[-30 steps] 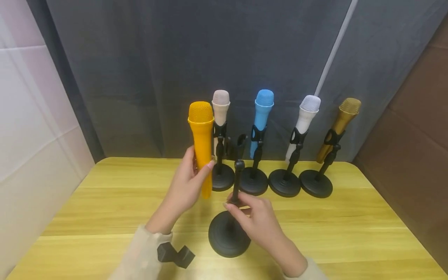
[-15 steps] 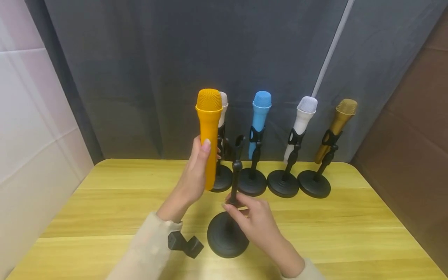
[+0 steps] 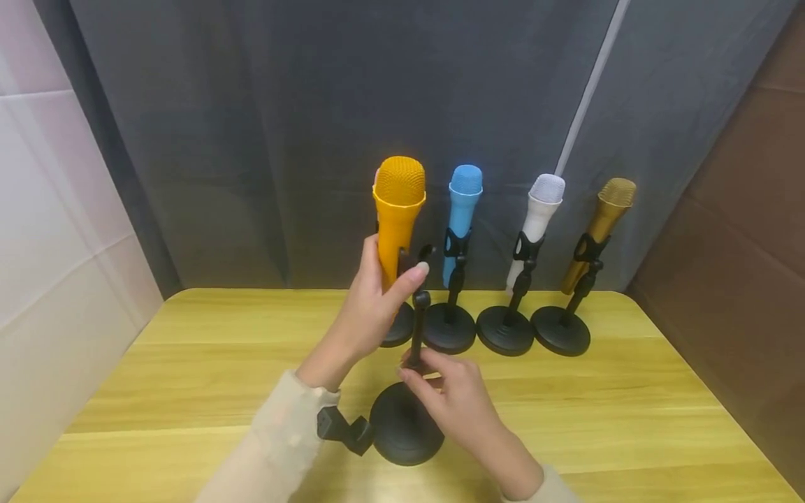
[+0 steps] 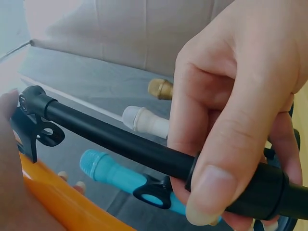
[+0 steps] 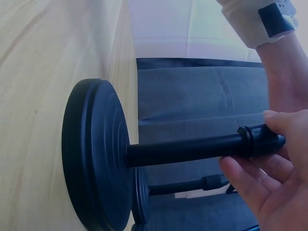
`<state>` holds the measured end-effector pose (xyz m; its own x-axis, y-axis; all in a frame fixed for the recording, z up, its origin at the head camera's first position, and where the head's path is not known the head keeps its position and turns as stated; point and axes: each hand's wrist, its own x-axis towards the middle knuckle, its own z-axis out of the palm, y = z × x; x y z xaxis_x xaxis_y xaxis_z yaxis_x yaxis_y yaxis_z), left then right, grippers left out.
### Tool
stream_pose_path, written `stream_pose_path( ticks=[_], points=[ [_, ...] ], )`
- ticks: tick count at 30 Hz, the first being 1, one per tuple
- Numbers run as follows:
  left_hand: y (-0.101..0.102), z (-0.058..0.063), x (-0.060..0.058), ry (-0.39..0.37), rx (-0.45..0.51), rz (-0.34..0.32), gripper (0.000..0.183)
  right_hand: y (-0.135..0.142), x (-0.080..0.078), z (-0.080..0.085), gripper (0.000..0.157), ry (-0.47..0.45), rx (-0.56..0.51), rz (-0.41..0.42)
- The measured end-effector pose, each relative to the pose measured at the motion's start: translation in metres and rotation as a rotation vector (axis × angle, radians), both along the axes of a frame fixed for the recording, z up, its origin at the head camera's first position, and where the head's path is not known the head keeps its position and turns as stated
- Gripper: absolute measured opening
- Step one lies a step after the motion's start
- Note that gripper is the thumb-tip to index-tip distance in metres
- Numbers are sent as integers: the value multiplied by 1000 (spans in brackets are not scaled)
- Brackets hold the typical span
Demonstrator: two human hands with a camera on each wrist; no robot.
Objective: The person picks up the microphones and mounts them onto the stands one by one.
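My left hand (image 3: 361,318) grips an orange-yellow microphone (image 3: 395,216), head upward, right at the clip of the near black stand. That clip (image 4: 49,132) lies alongside the microphone's body (image 4: 62,192) in the left wrist view, partly covered by the hand. Lower down, my right hand (image 3: 455,398) pinches the collar on the stand's pole with thumb and fingers. The pole (image 5: 187,150) rises from a round black base (image 3: 405,433), which stands on the table. The lower end of the orange-yellow microphone is hidden behind my left hand.
Behind, blue (image 3: 465,192), white (image 3: 544,202) and gold (image 3: 610,209) microphones lean in black stands along the table's (image 3: 220,384) back edge. Another stand base (image 3: 397,330) is mostly hidden behind my left hand. A grey curtain (image 3: 251,140) hangs at the back.
My left hand has carried the orange-yellow microphone rightward, from beside the near stand to its clip. It now covers the pale pink microphone behind. My right hand keeps its hold on the pole.
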<state>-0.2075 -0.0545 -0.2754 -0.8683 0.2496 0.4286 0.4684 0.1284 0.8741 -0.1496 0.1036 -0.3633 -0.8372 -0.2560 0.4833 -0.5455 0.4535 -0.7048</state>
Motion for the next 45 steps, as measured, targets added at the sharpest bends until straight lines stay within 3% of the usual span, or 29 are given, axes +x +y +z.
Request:
stream_pose_path(
  ticks=[9,16,25,33,45],
  points=[
    [4,2,-6,2,-18,-27,70,0,-1,-2,5,-1,5,-4],
    [14,7,-10,49,51,-87,77,0,-1,-1,6,-2,3,-1],
    [20,9,-8,101,94,-63,65,1,2,1,7,-18,1,1],
    [20,10,-5,93,72,11,56,1,2,1,7,-13,-7,0],
    [18,14,-8,96,90,27,54,0,2,0,9,-35,-3,-7]
  ],
)
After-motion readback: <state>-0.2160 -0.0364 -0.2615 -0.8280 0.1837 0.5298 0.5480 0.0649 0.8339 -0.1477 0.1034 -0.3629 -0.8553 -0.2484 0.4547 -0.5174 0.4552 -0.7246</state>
